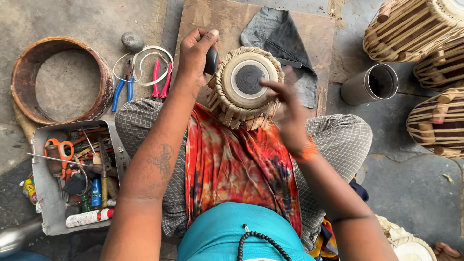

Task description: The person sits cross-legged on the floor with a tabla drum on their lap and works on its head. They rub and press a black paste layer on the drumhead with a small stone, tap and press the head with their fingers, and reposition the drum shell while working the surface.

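Note:
A small hand drum [247, 84] with a pale skin, a black centre patch and woven straps stands upright between my knees on an orange tie-dyed cloth [232, 164]. My left hand [195, 53] is closed around a dark smooth stone [211, 60] held against the drum's left rim. My right hand [285, 113], blurred, hovers at the drum's right side, its fingers spread and the fingertips over the skin's edge.
A wooden board [319, 34] with a dark cloth [278, 34] lies ahead. Pliers [123, 84] and red cutters [162, 79] lie left, beside a rusty ring [26, 67] and a metal tool tray [41, 193]. A steel cup [369, 84] and several drums [435, 121] stand right.

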